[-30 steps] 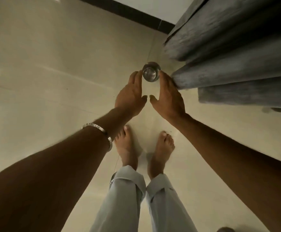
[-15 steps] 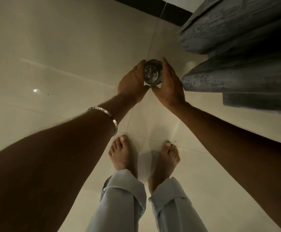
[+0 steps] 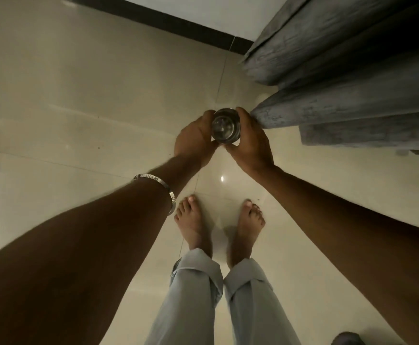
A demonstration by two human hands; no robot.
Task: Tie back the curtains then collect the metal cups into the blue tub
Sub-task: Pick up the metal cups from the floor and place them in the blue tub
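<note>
You are holding one metal cup between both hands, above the tiled floor and just beside the lower edge of the grey curtain. Its open mouth is facing up toward you. The blue tub is not appearing in this view.

Handling — the cup is likely rigid, light and thin-walled, with a polished surface that may slip under a loose grip. It should not break if dropped, though it may dent or roll. Take hold on the side wall, on opposite sides, below the rim.

Hand pose: your left hand is curling around the cup's left side, fingers wrapping the wall and thumb toward you. Your right hand is mirroring it on the right side, fingertips reaching over the far edge. Both arms are extending forward and down, converging at the cup. A metal bracelet is sitting on your left forearm — well apart from the cup.
</note>
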